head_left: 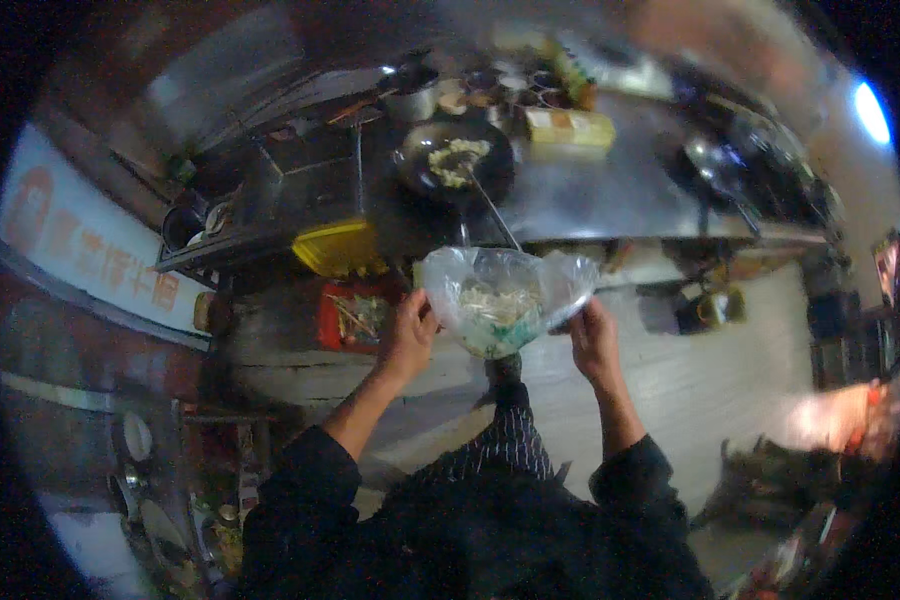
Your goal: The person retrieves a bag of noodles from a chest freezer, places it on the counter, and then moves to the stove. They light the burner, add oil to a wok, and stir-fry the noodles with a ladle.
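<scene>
A clear plastic bag [490, 335] hangs open-mouthed between my two hands, in front of my body. Pale, strip-like food [505, 302] lies inside it, with some green showing through the lower side. My left hand [407, 335] grips the bag's left edge, thumb toward the plastic. On the other side, my right hand [592, 340] is closed on its right edge. Beyond the bag, a dark wok [412, 168] holds yellowish, egg-like food [455, 160]. A long-handled utensil [490, 207] leans in the wok, its handle pointing toward the bag.
A steel counter [610, 195] runs across the far side, with a yellow box [570, 128] and several small containers behind the wok. Below the counter's left part are a yellow bin [335, 245] and a red crate [327, 320]. A metal ladle-like item [705, 155] lies at right.
</scene>
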{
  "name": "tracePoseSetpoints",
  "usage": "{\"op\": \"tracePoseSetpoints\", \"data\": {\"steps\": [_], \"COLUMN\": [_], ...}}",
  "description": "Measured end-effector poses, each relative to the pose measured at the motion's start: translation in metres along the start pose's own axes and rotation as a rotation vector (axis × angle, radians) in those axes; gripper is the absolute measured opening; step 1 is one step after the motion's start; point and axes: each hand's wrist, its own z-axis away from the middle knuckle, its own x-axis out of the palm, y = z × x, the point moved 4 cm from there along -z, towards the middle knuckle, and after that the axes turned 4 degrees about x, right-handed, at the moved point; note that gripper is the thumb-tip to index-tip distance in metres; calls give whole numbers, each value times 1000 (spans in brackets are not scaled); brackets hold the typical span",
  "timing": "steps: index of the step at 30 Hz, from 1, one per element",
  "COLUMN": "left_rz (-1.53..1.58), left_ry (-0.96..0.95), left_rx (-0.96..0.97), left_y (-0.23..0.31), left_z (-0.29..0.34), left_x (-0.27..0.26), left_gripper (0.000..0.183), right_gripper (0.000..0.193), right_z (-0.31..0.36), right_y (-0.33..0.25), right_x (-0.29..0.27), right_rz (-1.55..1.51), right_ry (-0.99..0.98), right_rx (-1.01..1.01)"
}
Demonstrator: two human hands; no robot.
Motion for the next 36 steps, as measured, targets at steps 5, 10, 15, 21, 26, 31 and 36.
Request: {"op": "tracePoseSetpoints", "data": {"steps": [5,10,15,21,26,31,36], "left_rz": [-346,16,-413,-486,-624,-245,-90], "left_ry": [-2,-7,-155,-196,-201,-198,-179], "left_rx": [-31,-346,-644,-584,-561,-441,-46], "left_y": [0,-46,-121,-130,-92,-59,-45], "left_z": [-128,-257,-380,-436,-462,-440,-375], "left_x": [1,3,-2,-5,-6,27,29], "left_gripper": [16,11,17,35,29,36,49], "right_gripper": [24,40,43,42,31,55,39], "right_z": [-179,-338,-464,-504,-520,-513,-465], "right_y": [-7,30,109,143,122,87,34], "right_x": [12,32,70,72,78,109,164], "right_rz": [77,-21,235,202,46,628,151], "right_ry": [-173,-369,-513,-618,-674,-858,-1077], "right_rx": [-13,198,572,707,434,-438,-209]}}
